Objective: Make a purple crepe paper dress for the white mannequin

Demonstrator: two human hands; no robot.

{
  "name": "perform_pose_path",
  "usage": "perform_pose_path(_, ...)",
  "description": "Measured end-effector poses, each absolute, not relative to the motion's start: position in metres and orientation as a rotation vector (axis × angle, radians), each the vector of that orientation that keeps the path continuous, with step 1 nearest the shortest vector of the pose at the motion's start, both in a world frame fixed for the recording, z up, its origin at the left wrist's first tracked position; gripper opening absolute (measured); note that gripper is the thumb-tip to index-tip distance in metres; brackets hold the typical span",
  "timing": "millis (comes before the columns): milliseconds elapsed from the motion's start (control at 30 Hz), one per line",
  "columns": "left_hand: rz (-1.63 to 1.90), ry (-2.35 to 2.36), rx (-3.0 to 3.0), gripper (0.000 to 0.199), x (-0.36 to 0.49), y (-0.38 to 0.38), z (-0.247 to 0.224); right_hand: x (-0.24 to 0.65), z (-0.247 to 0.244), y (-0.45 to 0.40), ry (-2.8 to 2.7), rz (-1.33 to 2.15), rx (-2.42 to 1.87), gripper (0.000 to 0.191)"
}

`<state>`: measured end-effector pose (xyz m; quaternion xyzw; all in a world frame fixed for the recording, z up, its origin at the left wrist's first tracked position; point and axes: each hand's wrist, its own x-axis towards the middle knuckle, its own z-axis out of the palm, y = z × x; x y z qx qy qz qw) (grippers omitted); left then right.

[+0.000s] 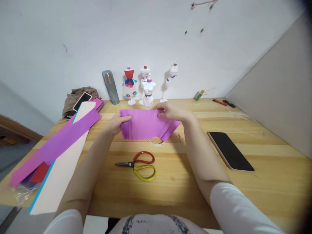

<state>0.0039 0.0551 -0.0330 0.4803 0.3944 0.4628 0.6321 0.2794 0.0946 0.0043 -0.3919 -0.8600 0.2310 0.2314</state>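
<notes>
A pleated strip of purple crepe paper [143,124] is stretched between my two hands above the table. My left hand [117,123] pinches its left end, thumb on the front. At the upper right edge my right hand [170,112] grips the paper, where a folded flap hangs down to the right; some fingers are hidden behind it. Just behind the paper stands a small white dress-form mannequin [148,92], its base covered. Scissors [135,164] with one red and one yellow handle lie nearer me, blades pointing left.
Left on the wooden table [170,195] lie long purple [60,141] and cream paper strips [64,175], beside a phone [82,101] on brown cloth. Along the wall stand a grey flask [110,87] and several mannequins, one dressed [129,84]. A large phone [231,151] lies right.
</notes>
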Motion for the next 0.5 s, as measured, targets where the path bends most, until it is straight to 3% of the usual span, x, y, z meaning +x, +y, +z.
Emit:
perform_pose_path(267,1.026,0.835,1.125,0.051,0.019,0.051,-0.044,0.256,-0.003,0.091,-2.393,0.692,-0.929,0.031)
perform_pose_path(500,0.988,0.86,1.161,0.039,0.026,0.049,-0.045,0.243,-0.005,0.085,-2.365,0.875,-0.766,0.029)
